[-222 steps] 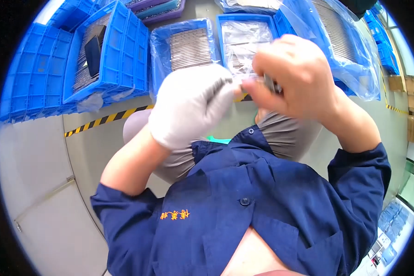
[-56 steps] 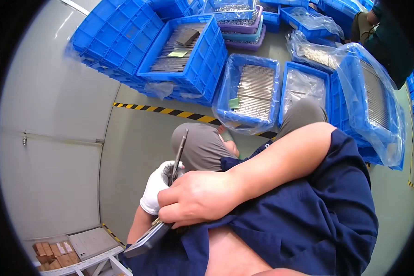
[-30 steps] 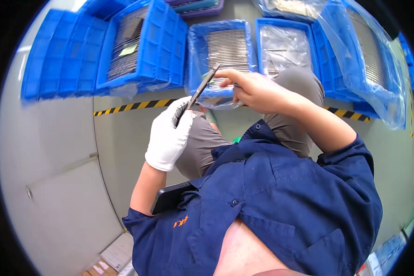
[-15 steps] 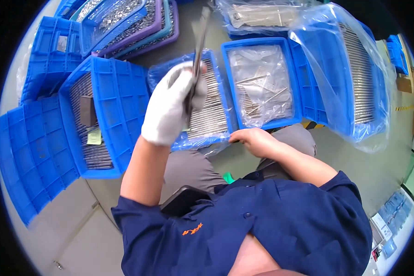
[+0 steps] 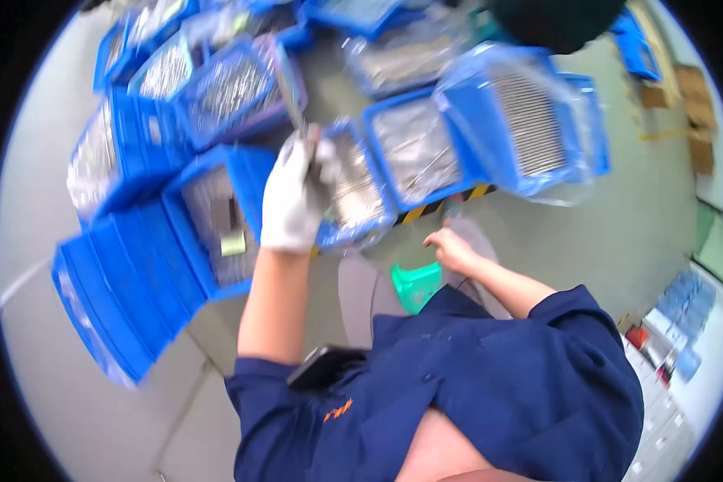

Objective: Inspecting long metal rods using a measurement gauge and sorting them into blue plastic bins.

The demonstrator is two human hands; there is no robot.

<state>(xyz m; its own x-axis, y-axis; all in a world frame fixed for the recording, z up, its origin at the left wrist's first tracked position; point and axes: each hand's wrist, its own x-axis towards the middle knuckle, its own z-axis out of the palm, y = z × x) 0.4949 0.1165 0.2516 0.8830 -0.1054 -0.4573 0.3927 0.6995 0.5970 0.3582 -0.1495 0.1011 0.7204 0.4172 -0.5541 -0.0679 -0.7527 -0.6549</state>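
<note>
My left hand (image 5: 291, 205), in a white glove, is closed around a long, thin metal piece (image 5: 289, 88) that points up and away. Blur hides whether it is a flat bar or several pieces together. Beneath and beside the glove lies a plastic-lined blue crate (image 5: 390, 215) with rows of slim metal rods (image 5: 357, 197). My bare right hand (image 5: 456, 253) hangs above my right knee, apart from the crates. Its index finger reaches out while the others bend loosely, and nothing shows in it.
At left, a blue crate (image 5: 209, 273) holds a dark block (image 5: 223, 214) and a yellow note (image 5: 233, 243). A crate with plastic film (image 5: 418, 145) stands right of centre, another with stacked rods (image 5: 530, 128) beyond it. Baskets of metal parts (image 5: 233, 88) fill the back. A green plastic stool (image 5: 416, 285) shows beneath me.
My right hand has let go of the crate's edge and drawn back toward my knee. My left hand still grips the metal piece. The whole view has swung, shifting the crates.
</note>
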